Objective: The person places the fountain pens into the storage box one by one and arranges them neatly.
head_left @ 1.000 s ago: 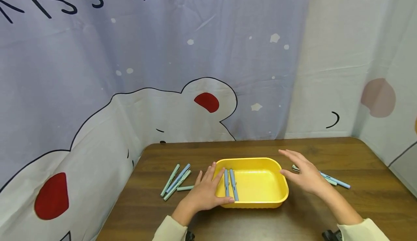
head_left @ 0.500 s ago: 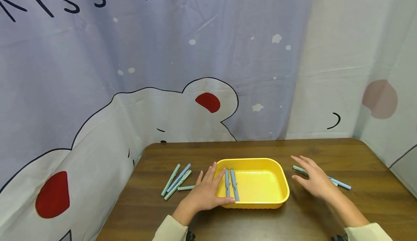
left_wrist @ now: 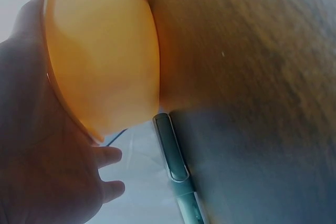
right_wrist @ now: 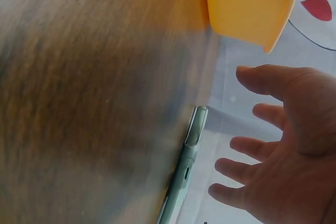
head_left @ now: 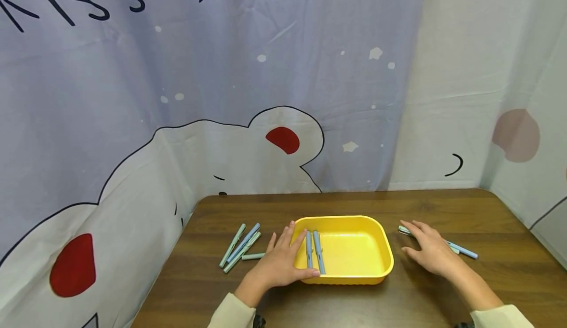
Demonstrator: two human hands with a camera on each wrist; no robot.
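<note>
A yellow tray (head_left: pixel 354 249) stands mid-table with two blue pens (head_left: pixel 317 251) lying side by side at its left end. My left hand (head_left: pixel 283 261) rests on the tray's left rim, fingers spread. In the left wrist view a green pen (left_wrist: pixel 170 150) lies on the table beside the tray (left_wrist: pixel 105 56). To the right of the tray my right hand (head_left: pixel 431 251) hovers with loosely spread fingers above a green pen (head_left: pixel 404 230) and a blue pen (head_left: pixel 462 249), partly covering them. The right wrist view has the green pen (right_wrist: pixel 189 156) apart from the fingers.
Several green and blue pens (head_left: pixel 239 246) lie in a loose group left of the tray. A brown wooden table (head_left: pixel 345 303) bears everything. Behind it hangs a printed curtain (head_left: pixel 283 72), which also runs along the sides.
My right hand has moved right, away from the tray's edge, and lower over the pens on that side. The left hand has stayed on the tray rim.
</note>
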